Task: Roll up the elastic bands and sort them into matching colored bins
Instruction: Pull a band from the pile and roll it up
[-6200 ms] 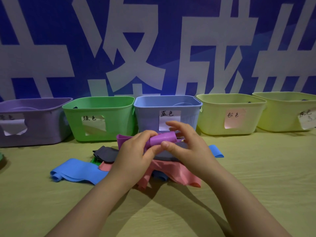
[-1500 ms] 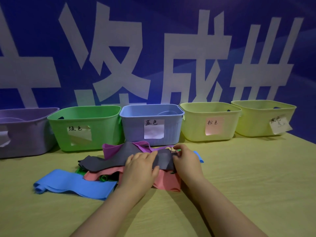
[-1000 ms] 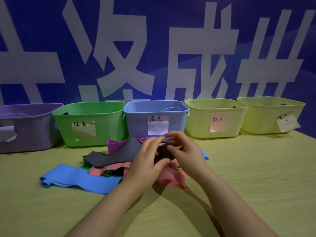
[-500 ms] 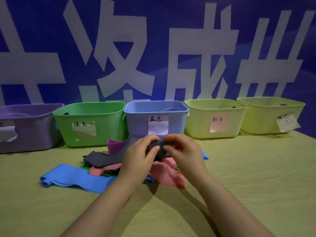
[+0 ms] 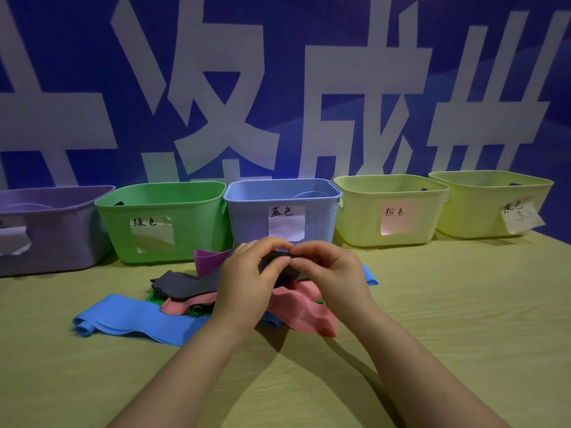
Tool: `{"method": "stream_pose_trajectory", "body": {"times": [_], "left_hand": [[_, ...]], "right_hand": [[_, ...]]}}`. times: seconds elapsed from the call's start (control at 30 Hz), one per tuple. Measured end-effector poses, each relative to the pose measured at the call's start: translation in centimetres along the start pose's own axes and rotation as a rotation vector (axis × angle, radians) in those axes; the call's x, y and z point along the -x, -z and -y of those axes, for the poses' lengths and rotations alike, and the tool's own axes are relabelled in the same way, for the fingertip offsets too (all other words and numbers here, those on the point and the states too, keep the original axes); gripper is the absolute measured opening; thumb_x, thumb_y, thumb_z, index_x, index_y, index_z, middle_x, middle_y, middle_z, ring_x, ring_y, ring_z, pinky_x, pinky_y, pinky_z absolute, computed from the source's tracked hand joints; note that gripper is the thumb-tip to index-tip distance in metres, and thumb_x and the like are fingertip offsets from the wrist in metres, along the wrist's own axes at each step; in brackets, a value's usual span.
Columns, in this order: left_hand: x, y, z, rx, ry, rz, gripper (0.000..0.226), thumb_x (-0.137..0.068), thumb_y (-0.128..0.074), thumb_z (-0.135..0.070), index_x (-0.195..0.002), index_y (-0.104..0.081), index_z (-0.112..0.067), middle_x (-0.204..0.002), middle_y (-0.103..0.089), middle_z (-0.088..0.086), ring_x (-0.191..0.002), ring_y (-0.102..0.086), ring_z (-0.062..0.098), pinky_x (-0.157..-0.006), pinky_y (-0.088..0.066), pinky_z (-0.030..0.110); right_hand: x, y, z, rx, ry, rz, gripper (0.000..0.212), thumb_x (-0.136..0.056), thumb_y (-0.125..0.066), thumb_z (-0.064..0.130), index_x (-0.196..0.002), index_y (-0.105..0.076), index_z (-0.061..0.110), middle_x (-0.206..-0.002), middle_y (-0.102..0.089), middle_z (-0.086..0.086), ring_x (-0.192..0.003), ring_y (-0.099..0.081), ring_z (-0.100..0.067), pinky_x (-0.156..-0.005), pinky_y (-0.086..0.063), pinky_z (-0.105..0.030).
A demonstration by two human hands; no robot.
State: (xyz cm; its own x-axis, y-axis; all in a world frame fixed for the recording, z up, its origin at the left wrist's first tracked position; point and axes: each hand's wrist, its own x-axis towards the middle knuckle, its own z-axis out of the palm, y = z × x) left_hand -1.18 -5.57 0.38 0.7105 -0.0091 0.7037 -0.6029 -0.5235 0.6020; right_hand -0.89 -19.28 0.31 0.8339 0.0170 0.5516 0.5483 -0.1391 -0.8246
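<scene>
- Behind everything hangs a blue wall banner (image 5: 309,41) printed with huge white characters.
- Yellow-green counter (image 5: 463,335) fills the lower half of the view.
- Five bins line its far edge from 9 o'clock round to 2 o'clock. They are the purple bin (image 5: 55,239), the green bin (image 5: 191,217), the blue bin (image 5: 247,223) at 12 o'clock of the pile, the pink-labelled bin (image 5: 358,220) and the far-right bin (image 5: 469,208), whose paper label hangs tilted.
- Left hand (image 5: 247,282) and right hand (image 5: 333,273) meet above the pile at the centre. The fingers of both are curled, and their fingertips pinch the rolled end of the grey band (image 5: 185,284).
- Long blue band (image 5: 123,319) lies flat at 8 o'clock of the hands.
- Pink band (image 5: 306,307) lies crumpled beneath the hands and spreads toward 5 o'clock.
- From the hands, the grey band's loose tail trails toward 9 o'clock, over the pink band.
- Purple band (image 5: 210,261) curves upward at 10 o'clock of the left hand, near the green bin.
- Second blue band (image 5: 369,273) peeks out at 3 o'clock of the right hand.
- Green band (image 5: 153,296) shows only as a sliver under the grey tail.
</scene>
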Motion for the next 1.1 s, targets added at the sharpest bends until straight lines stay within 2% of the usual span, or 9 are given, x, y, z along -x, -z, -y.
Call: {"method": "stream_pose_trajectory", "body": {"times": [0.13, 0.27, 0.37, 0.43, 0.63, 0.73, 0.9, 1.0, 1.1], "left_hand": [[0.0, 0.0, -0.6, 0.111, 0.07, -0.027, 0.036, -0.076, -0.072, -0.007, -0.077, -0.062, -0.041, -0.078, -0.066, -0.017, -0.074, -0.058, -0.007, -0.068, -0.04, 0.004], [0.2, -0.2, -0.3, -0.01, 0.033, -0.066, 0.013, -0.076, -0.072, -0.012, -0.081, -0.07, -0.024, -0.077, -0.065, -0.015, -0.074, -0.057, 0.0, -0.068, -0.042, 0.009], [0.2, -0.3, 0.0, -0.131, -0.033, -0.078, 0.007, -0.075, -0.063, -0.02, -0.079, -0.068, -0.016, -0.079, -0.06, -0.007, -0.075, -0.053, 0.005, -0.068, -0.039, 0.016], [0.2, -0.3, 0.1, -0.207, -0.047, -0.061, 0.006, -0.077, -0.063, -0.019, -0.079, -0.067, -0.015, -0.082, -0.059, -0.003, -0.078, -0.055, 0.015, -0.069, -0.039, 0.025], [0.0, -0.3, 0.2, -0.229, -0.016, -0.018, 0.003, -0.08, -0.067, -0.011, -0.08, -0.068, -0.014, -0.082, -0.055, -0.004, -0.083, -0.053, 0.021, -0.072, -0.038, 0.03], [-0.1, -0.3, 0.2, -0.208, 0.024, 0.024, 0.004, -0.081, -0.067, -0.014, -0.081, -0.07, -0.014, -0.082, -0.058, -0.003, -0.085, -0.055, 0.022, -0.075, -0.042, 0.035], [-0.2, -0.2, 0.3, -0.262, 0.076, 0.126, 0.012, -0.087, -0.059, -0.022, -0.085, -0.069, -0.015, -0.08, -0.052, -0.006, -0.09, -0.054, 0.023, -0.078, -0.042, 0.04], [-0.1, -0.3, 0.6, -0.349, 0.039, 0.132, 0.018, -0.089, -0.056, -0.027, -0.087, -0.069, -0.015, -0.088, -0.06, 0.0, -0.093, -0.053, 0.025, -0.079, -0.041, 0.04], [-0.1, -0.2, 0.5, -0.387, 0.018, 0.171, 0.042, -0.089, -0.038, -0.043, -0.092, -0.071, -0.017, -0.096, -0.065, 0.001, -0.095, -0.053, 0.026, -0.079, -0.041, 0.039]], "right_hand": [[-0.3, 0.5, 0.4, -0.068, -0.005, -0.015, 0.031, -0.077, -0.066, -0.006, -0.071, -0.066, 0.025, -0.064, -0.068, 0.017, -0.065, -0.062, 0.004, -0.066, -0.047, -0.011], [0.0, 0.3, 0.4, 0.125, 0.048, -0.016, 0.024, -0.081, -0.066, 0.005, -0.075, -0.067, 0.028, -0.072, -0.067, 0.016, -0.075, -0.061, 0.004, -0.07, -0.043, -0.008], [0.0, -0.1, 0.3, 0.415, 0.093, 0.026, 0.011, -0.086, -0.061, 0.015, -0.088, -0.07, 0.021, -0.085, -0.062, 0.011, -0.09, -0.056, -0.01, -0.078, -0.043, -0.022], [-0.1, -0.1, 0.4, 0.467, 0.095, 0.066, 0.012, -0.089, -0.056, 0.015, -0.091, -0.068, 0.017, -0.087, -0.059, 0.008, -0.092, -0.054, -0.016, -0.08, -0.041, -0.027], [-0.2, 0.3, 0.2, 0.482, 0.051, 0.141, 0.009, -0.081, -0.067, 0.027, -0.085, -0.06, 0.03, -0.088, -0.054, 0.014, -0.093, -0.051, -0.009, -0.079, -0.037, -0.019], [-0.5, 0.6, 0.0, 0.483, 0.032, 0.08, 0.008, -0.078, -0.071, 0.021, -0.085, -0.069, 0.018, -0.087, -0.059, 0.007, -0.085, -0.054, -0.008, -0.071, -0.036, -0.011], [-0.3, 0.5, 0.0, 0.505, -0.016, 0.094, 0.008, -0.079, -0.071, 0.022, -0.085, -0.071, 0.017, -0.082, -0.063, 0.005, -0.081, -0.058, -0.012, -0.076, -0.045, -0.025], [-0.3, 0.6, 0.0, 0.544, -0.002, 0.139, 0.009, -0.083, -0.066, 0.023, -0.09, -0.07, 0.018, -0.086, -0.061, 0.005, -0.085, -0.055, -0.011, -0.079, -0.043, -0.027], [-0.5, 0.7, 0.0, 0.595, 0.042, 0.187, 0.013, -0.088, -0.06, 0.023, -0.095, -0.069, 0.016, -0.087, -0.056, 0.003, -0.092, -0.052, -0.015, -0.083, -0.041, -0.031]]}}
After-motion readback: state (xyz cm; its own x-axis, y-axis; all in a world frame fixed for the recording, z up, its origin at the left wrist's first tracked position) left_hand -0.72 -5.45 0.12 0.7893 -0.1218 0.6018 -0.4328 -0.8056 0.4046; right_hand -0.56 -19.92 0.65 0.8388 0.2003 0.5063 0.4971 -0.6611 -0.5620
